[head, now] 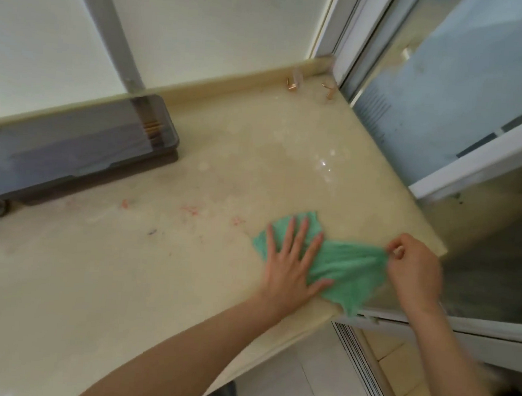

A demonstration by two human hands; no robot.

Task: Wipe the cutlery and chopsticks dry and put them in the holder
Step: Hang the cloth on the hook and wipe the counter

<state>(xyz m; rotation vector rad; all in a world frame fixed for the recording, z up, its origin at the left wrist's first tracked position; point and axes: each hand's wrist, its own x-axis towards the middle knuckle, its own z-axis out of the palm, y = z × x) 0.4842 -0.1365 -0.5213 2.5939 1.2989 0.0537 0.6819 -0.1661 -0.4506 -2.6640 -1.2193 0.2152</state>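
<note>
A green cloth (349, 270) lies spread on the beige countertop (156, 267) near its front right corner. My left hand (291, 258) presses flat on the cloth's left part, fingers straight and spread. My right hand (413, 270) pinches the cloth's right edge between thumb and fingers. At the back left stands a grey holder box with a clear smoky lid (78, 145); the ends of several chopsticks (152, 130) show through the lid. No loose cutlery is in view.
Two small copper-coloured hooks (294, 84) (329, 89) lie in the far corner by the window frame (478, 157). Water glints on the counter (325, 165). Red marks (191, 210) spot the surface. The counter's edge drops to a tiled floor (302, 383) at front right.
</note>
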